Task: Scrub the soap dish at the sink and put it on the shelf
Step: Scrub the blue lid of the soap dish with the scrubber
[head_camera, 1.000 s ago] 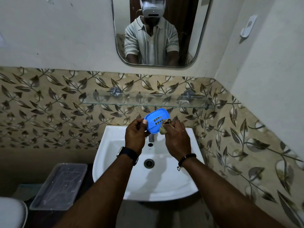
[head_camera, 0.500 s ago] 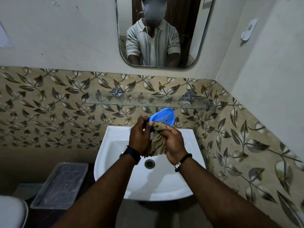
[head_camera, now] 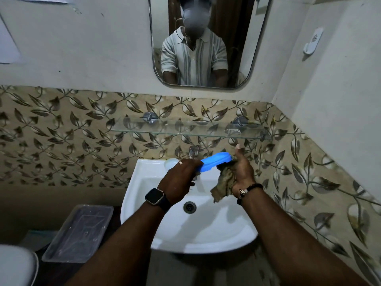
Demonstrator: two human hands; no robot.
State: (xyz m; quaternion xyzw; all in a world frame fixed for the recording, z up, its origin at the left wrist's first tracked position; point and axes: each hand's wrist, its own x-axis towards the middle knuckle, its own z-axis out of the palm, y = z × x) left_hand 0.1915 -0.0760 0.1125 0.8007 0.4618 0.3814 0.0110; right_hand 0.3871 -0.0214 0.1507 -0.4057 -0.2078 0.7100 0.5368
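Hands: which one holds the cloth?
The right hand, wearing the beaded bracelet, holds the cloth; the left hand, wearing the watch, grips the blue soap dish.

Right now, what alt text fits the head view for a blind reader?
The left hand holds a blue soap dish over a white sink while the right hand holds a brown cloth against its end, below a glass shelf.

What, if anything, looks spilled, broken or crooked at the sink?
Nothing stands out. The left hand holds the dish over the sink, the right hand holds the rag at its end, and the shelf sits level. No cracks or spills show.
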